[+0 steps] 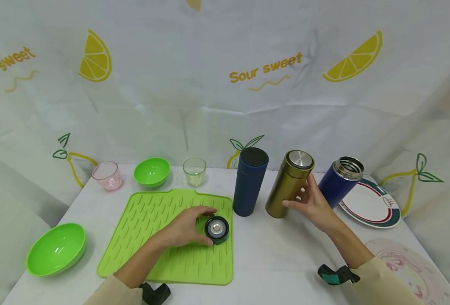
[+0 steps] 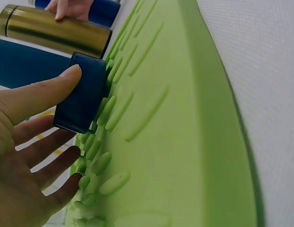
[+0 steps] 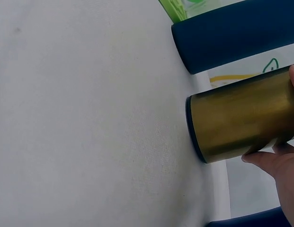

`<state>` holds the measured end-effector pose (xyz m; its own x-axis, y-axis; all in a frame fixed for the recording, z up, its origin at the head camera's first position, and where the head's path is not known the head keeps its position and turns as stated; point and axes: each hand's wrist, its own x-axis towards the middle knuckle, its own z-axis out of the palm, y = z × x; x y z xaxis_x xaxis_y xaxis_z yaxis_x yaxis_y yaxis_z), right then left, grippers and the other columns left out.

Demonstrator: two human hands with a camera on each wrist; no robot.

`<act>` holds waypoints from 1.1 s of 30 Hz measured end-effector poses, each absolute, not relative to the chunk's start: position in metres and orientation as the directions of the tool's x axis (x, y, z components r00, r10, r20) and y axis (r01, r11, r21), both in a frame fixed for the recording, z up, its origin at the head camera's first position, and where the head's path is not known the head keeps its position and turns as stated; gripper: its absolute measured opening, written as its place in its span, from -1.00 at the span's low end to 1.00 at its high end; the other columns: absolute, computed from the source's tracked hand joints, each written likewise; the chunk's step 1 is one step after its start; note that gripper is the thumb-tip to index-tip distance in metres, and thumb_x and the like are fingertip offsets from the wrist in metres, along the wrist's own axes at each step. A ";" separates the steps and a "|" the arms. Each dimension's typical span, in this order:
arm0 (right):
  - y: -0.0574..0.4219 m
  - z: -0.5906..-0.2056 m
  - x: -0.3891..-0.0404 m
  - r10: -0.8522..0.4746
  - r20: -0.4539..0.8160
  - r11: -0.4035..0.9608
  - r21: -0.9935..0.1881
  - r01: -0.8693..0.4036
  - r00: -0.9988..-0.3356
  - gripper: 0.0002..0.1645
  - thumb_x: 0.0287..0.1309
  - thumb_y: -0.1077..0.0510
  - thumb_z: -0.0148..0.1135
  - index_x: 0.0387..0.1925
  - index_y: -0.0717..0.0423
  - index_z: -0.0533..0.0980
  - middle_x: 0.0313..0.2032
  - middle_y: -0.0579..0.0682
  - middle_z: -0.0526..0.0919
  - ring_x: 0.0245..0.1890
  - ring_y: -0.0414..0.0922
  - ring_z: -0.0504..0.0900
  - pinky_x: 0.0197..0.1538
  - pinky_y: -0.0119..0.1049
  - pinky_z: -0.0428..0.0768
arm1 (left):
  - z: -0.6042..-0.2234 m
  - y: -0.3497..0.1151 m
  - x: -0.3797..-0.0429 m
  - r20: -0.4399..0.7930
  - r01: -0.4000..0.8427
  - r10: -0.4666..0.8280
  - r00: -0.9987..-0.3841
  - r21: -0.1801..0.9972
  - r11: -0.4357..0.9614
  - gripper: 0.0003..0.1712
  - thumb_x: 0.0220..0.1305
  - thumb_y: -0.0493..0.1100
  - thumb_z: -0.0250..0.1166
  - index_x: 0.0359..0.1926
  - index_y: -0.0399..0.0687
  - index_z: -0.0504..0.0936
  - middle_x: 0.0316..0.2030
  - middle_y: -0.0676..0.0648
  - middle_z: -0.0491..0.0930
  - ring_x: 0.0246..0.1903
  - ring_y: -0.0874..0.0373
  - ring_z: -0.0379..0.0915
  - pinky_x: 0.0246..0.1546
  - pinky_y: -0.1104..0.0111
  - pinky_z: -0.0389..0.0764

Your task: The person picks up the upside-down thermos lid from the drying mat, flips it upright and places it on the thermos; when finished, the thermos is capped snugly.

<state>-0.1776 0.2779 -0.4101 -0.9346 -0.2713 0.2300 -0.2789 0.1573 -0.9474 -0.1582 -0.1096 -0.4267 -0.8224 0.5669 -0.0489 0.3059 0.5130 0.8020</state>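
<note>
On the green drying mat [image 1: 160,254] lies a round dark lid [image 1: 216,229], its inner side with a metallic centre facing up. My left hand [image 1: 188,226] is around it, thumb at its near side and fingers spread loosely at the far side; in the left wrist view the thumb overlaps the lid [image 2: 80,94]. My right hand [image 1: 312,205] holds the gold thermos [image 1: 289,186] by its side, thumb on the left and fingers behind. The gold thermos wears a silver-topped lid. Right of this hand stands a lidless blue thermos [image 1: 335,182], its threaded steel mouth showing.
A capped dark blue thermos [image 1: 249,182] stands between the mat and the gold one. Behind the mat are a pink glass [image 1: 108,176], a small green bowl [image 1: 151,173] and a clear glass [image 1: 194,171]. A larger green bowl [image 1: 56,250] sits left; a rimmed plate [image 1: 370,203] lies right.
</note>
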 end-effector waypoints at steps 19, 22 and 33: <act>0.278 -0.412 -0.178 -0.241 0.243 0.190 -0.938 -0.291 -0.940 0.37 0.08 0.50 0.39 0.62 -0.33 -0.19 0.37 -0.12 0.31 0.17 -0.33 0.61 0.15 -0.48 0.62 | -0.427 -0.106 -0.159 -0.063 0.313 0.575 -0.816 0.788 0.530 -0.12 -0.10 -0.08 0.69 0.29 -0.09 0.55 0.24 -0.09 0.61 0.35 -0.11 0.44 0.42 -0.09 0.40; 0.278 -0.411 -0.178 -0.241 0.237 0.193 -0.939 -0.285 -0.941 0.35 0.09 0.49 0.39 0.61 -0.32 -0.18 0.38 -0.08 0.30 0.17 -0.33 0.61 0.16 -0.48 0.62 | -0.427 -0.105 -0.159 -0.065 0.314 0.572 -0.817 0.783 0.537 -0.12 -0.09 -0.07 0.68 0.30 -0.09 0.55 0.24 -0.09 0.61 0.35 -0.12 0.44 0.42 -0.11 0.40; 0.274 -0.409 -0.171 -0.207 0.167 0.246 -0.945 -0.216 -0.964 0.30 0.15 0.38 0.41 0.60 -0.38 -0.18 0.52 0.18 0.15 0.43 0.01 0.40 0.34 -0.32 0.55 | -0.426 -0.104 -0.156 -0.066 0.317 0.570 -0.819 0.776 0.546 -0.13 -0.07 -0.04 0.68 0.29 -0.08 0.55 0.22 -0.08 0.63 0.32 -0.12 0.46 0.39 -0.13 0.41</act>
